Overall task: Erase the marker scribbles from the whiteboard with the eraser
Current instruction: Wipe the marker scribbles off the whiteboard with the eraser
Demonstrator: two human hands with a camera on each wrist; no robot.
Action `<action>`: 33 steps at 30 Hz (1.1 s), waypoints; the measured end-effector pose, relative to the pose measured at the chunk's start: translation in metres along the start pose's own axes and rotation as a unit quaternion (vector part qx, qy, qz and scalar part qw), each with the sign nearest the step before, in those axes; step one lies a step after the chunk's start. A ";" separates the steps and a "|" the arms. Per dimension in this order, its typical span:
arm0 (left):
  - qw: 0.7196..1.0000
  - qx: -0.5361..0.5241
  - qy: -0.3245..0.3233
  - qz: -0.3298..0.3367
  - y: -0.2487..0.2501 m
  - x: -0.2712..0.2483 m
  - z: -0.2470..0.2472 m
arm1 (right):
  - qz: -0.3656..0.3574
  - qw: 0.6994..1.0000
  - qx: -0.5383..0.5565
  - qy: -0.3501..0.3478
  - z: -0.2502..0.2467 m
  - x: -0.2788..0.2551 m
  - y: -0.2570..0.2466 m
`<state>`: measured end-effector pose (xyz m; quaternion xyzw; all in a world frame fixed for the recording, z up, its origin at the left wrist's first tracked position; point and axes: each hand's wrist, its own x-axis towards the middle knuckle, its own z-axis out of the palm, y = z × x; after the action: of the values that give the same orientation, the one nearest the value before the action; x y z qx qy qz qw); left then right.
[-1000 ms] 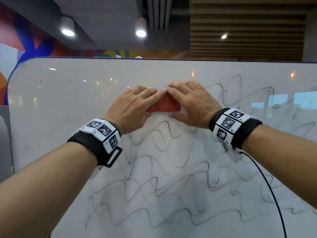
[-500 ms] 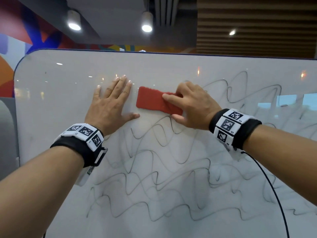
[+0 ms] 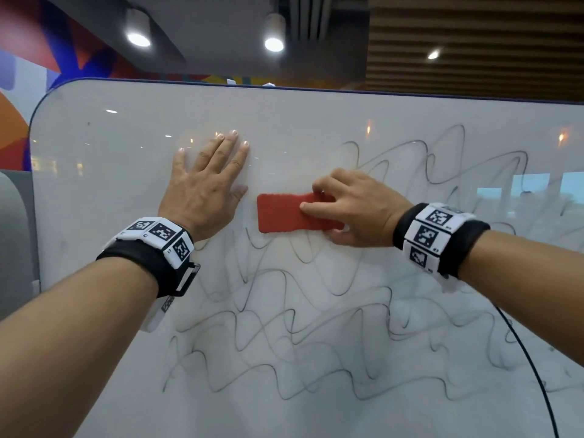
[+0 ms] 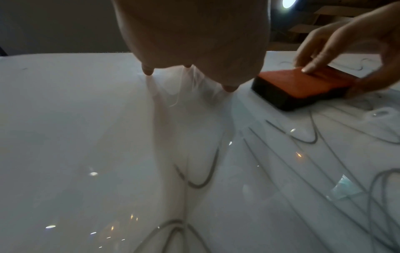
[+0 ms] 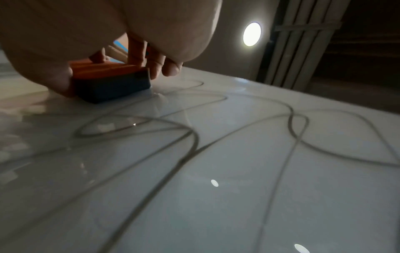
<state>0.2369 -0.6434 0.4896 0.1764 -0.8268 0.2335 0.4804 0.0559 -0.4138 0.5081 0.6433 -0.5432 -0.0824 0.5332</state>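
Hands parted; right hand (image 3: 357, 210) grips eraser (image 3: 284, 216), left hand (image 3: 205, 184) flat.

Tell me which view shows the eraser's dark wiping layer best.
The left wrist view: the eraser shows its dark layer along two sides, flat on the whiteboard. The right wrist view shows one dark end, partly behind the right hand. The head view shows only its red back.

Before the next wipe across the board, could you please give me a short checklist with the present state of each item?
1. Right hand grips the eraser: ok.
2. Eraser's dark face flat on the whiteboard: ok.
3. Left hand flat on the board, apart from the eraser: ok.
4. Scribbles gone: not ok, most remain below and to the right.
5. Pressure on the eraser: cannot tell.
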 end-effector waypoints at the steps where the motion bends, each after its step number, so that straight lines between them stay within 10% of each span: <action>1: 1.000 0.002 0.001 0.001 0.000 0.000 0.000 | 0.005 1.000 -0.004 0.000 -0.004 0.004 0.007; 5: 1.000 0.010 0.003 0.003 -0.001 0.000 0.000 | 0.080 0.996 0.018 0.037 -0.013 0.012 0.018; 11: 1.000 0.009 0.010 0.007 -0.003 -0.001 0.001 | -0.025 0.999 0.019 -0.009 0.009 -0.005 -0.022; 29: 0.998 -0.010 0.048 0.028 -0.010 -0.004 -0.001 | 0.055 0.996 0.042 0.056 0.000 0.022 -0.013; 33: 0.998 -0.015 0.057 0.025 -0.008 -0.003 -0.003 | -0.019 0.999 0.035 0.029 0.015 0.007 -0.032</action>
<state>0.2446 -0.6480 0.4904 0.1353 -0.8056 0.2428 0.5232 0.0679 -0.4334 0.4797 0.6738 -0.5175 -0.0548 0.5246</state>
